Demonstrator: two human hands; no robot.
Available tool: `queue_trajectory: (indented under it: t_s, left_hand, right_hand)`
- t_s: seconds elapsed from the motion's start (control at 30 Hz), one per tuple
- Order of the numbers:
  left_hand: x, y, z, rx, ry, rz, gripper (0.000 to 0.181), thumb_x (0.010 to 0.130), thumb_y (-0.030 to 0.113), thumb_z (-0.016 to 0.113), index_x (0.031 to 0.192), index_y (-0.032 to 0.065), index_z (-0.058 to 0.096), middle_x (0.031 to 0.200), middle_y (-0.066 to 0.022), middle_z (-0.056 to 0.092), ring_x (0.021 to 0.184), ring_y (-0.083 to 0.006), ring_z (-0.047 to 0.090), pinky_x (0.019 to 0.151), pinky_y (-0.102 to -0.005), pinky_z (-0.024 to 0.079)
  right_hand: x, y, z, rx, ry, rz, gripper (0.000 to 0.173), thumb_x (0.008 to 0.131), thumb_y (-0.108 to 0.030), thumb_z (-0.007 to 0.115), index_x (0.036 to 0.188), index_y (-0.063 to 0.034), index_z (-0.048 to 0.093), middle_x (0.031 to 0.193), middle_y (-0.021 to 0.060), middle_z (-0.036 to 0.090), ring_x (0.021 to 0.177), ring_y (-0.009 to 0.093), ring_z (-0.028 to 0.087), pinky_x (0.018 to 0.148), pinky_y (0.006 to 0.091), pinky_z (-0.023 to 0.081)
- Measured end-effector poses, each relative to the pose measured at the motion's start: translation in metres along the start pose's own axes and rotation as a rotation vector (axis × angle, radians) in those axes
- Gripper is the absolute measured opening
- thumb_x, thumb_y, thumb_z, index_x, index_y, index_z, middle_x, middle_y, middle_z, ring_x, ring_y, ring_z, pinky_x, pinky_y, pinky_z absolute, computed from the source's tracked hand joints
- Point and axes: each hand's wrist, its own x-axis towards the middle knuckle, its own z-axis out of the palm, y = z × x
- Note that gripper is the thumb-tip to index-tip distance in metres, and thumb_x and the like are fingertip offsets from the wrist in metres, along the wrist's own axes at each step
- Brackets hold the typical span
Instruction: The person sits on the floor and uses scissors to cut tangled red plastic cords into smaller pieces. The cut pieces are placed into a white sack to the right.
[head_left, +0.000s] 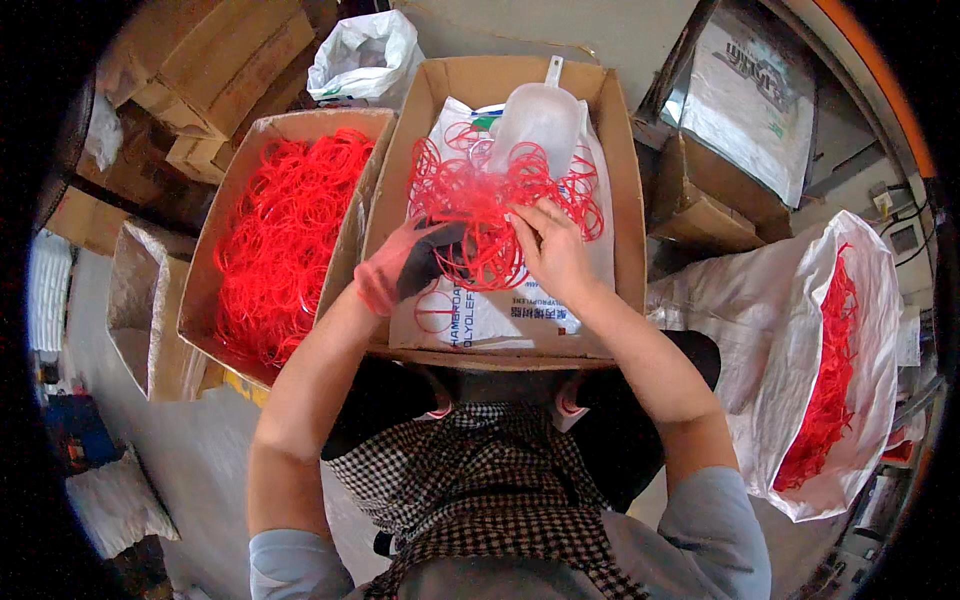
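My left hand (424, 259), in a red and black work glove, is shut on a bunch of thin red plastic rings (487, 259) above the middle cardboard box (630, 195). My bare right hand (555, 247) pinches the bunch from the other side with thumb and fingers. More red rings lie behind the hands on a printed white plastic sack (495, 330) lining the box. A translucent plastic scoop (536, 120) rests at the far end, partly under rings. One ring with a crossbar (435, 311) lies near my left wrist.
A cardboard box (195, 300) full of red rings (285, 240) adjoins on the left. At the right stands a white woven sack (757, 337) holding red plastic pieces (821, 397). Behind are a white plastic bag (367, 60) and stacked cartons (225, 67). An empty-looking carton (154, 300) stands far left.
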Motion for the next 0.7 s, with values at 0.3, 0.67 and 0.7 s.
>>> queue_trajectory:
  t_s: [0.3,0.67,0.7]
  left_hand:
    - [-0.004,-0.019,0.027,0.620,0.171,0.592,0.034,0.077,0.011,0.055,0.110,0.0078,0.051,0.103,-0.0106,0.057,0.092,-0.0205,0.056,0.079,-0.0307,0.044]
    - [-0.012,-0.004,0.035,-0.202,0.185,0.092,0.030,0.079,0.007,0.055,0.107,-0.0006,0.050,0.093,-0.0070,0.059,0.081,-0.0132,0.057,0.072,-0.0270,0.046]
    - [-0.012,-0.002,0.036,-0.229,0.206,0.082,0.030,0.079,0.007,0.055,0.107,-0.0007,0.050,0.092,-0.0070,0.059,0.080,-0.0134,0.057,0.072,-0.0270,0.046]
  right_hand:
    - [0.005,-0.011,-0.005,-0.089,0.095,-0.155,0.019,0.073,0.000,0.059,0.092,0.0006,0.060,0.068,0.0105,0.049,0.056,0.022,0.052,0.049,0.0299,0.043]
    - [0.010,-0.018,-0.007,-0.135,0.069,-0.180,0.024,0.074,-0.009,0.060,0.096,-0.0032,0.057,0.080,0.0113,0.053,0.072,0.024,0.056,0.064,0.0310,0.046]
    - [0.011,-0.016,-0.008,-0.031,0.010,-0.109,0.026,0.074,-0.009,0.060,0.099,-0.0033,0.056,0.084,0.0115,0.054,0.077,0.023,0.056,0.068,0.0309,0.045]
